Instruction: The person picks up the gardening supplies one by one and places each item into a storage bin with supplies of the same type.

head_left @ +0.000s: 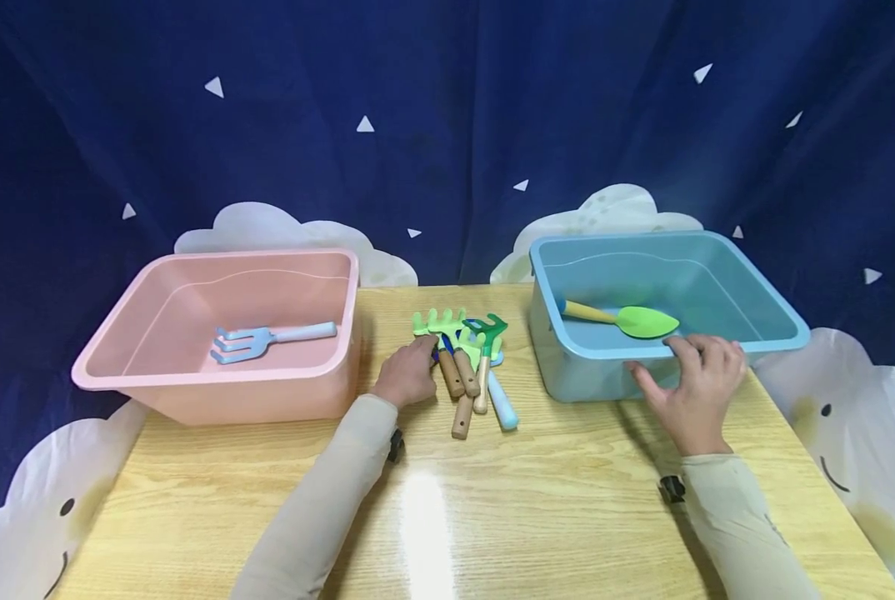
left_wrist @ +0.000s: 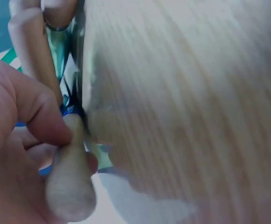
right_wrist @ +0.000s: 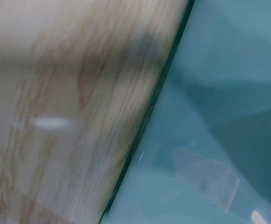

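Observation:
My left hand (head_left: 408, 373) is at the left side of a pile of small garden tools. In the left wrist view, its thumb and fingers pinch a wooden-handled tool (left_wrist: 72, 186) just below a blue collar; that tool's head is hidden. Around it lie a light green rake (head_left: 440, 321), a dark green fork-like tool (head_left: 496, 325), other wooden handles (head_left: 462, 417) and a pale blue handle (head_left: 502, 404). My right hand (head_left: 698, 387) holds the front rim of the blue bin (head_left: 590, 375), fingers over it and thumb outside. The right wrist view shows no hand.
A green trowel (head_left: 646, 322) with a yellow handle lies in the blue bin. At the left stands a pink bin (head_left: 215, 400) with a pale blue hand fork (head_left: 267, 337) inside. Both bins stand on a wooden table (head_left: 552, 500), before a dark blue curtain (head_left: 432, 100).

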### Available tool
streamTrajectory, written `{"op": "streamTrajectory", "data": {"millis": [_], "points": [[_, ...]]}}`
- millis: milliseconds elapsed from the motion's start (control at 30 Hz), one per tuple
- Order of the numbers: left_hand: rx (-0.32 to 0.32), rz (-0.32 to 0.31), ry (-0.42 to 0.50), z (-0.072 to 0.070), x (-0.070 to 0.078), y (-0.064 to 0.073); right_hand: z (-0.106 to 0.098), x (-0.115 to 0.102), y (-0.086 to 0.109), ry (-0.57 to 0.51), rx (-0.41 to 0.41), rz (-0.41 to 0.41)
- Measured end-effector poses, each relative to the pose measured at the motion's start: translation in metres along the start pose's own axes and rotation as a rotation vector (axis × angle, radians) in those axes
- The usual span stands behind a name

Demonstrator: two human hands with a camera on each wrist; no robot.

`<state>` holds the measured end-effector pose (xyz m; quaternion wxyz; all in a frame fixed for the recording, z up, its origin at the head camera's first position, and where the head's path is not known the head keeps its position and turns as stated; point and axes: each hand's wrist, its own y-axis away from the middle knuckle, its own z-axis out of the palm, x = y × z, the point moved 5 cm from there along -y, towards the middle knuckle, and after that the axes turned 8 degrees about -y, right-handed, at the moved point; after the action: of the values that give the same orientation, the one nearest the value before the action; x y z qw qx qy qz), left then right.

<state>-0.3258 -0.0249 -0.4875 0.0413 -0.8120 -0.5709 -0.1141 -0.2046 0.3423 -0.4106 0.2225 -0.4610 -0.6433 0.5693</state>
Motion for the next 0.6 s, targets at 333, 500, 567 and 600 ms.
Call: {"op": "streamTrajectory", "data": {"millis": [333,500,567,600], "points": [[-0.022,-0.015,0.056,-0.0007,-0.0073,0.0065,0.0000,-0.0009,-0.0016,0.009,0.009,-0.006],[-0.048,-0.015,0.068,-0.0022,-0.0088,0.0068,0.0011,-0.0001,-0.0010,0.009,0.000,-0.003],[-0.051,-0.004,0.078,-0.0029,-0.0086,0.0044,0.0013,0.0007,-0.0008,0.005,0.000,0.002],[-0.052,-0.001,0.081,-0.0030,-0.0084,0.0028,0.0014,0.0011,-0.0005,0.005,-0.001,0.002]]}}
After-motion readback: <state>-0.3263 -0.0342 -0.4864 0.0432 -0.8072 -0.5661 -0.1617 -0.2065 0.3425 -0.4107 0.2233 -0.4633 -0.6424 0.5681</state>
